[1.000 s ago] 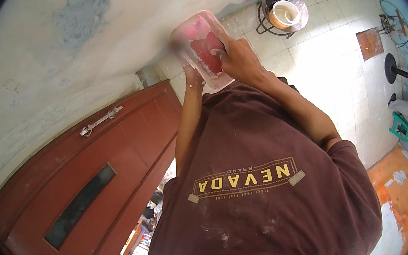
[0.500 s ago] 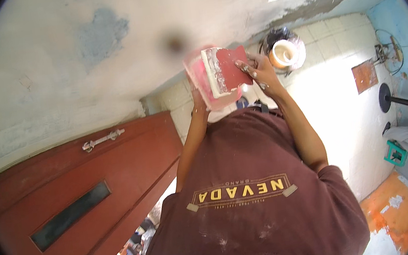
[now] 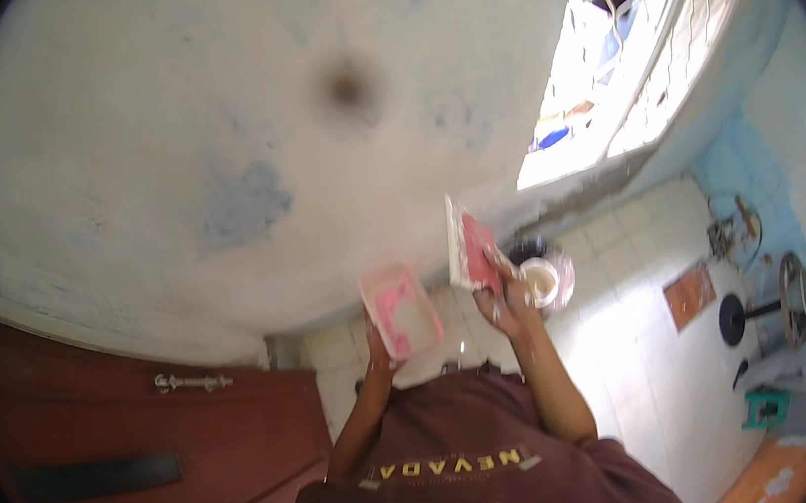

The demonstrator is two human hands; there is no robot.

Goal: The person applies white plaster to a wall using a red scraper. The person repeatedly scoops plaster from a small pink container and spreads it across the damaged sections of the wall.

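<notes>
My left hand (image 3: 376,344) grips a pink plastic tub (image 3: 433,313) by its left side, its fingers partly hidden by it. Pale putty and pink patches show inside the tub. In my right hand (image 3: 507,309) is a red putty spreader (image 3: 479,255), with white paste along its long edge and smears on its face. The spreader is raised to the right of the tub, apart from it, with its coated edge toward the wall (image 3: 336,189). Whether that edge touches the wall I cannot tell. White specks dot my right fingers.
A white-rimmed bucket (image 3: 539,281) stands on the tiled floor (image 3: 621,336) beyond my right hand. A brown door (image 3: 243,419) is at the left, a grilled window (image 3: 639,56) at the upper right. A fan (image 3: 794,296) and green stool (image 3: 765,406) stand far right.
The spreader has moved off the tub, up and to the right, and turned edge-on toward the wall. The view has tilted up, showing more wall and window.
</notes>
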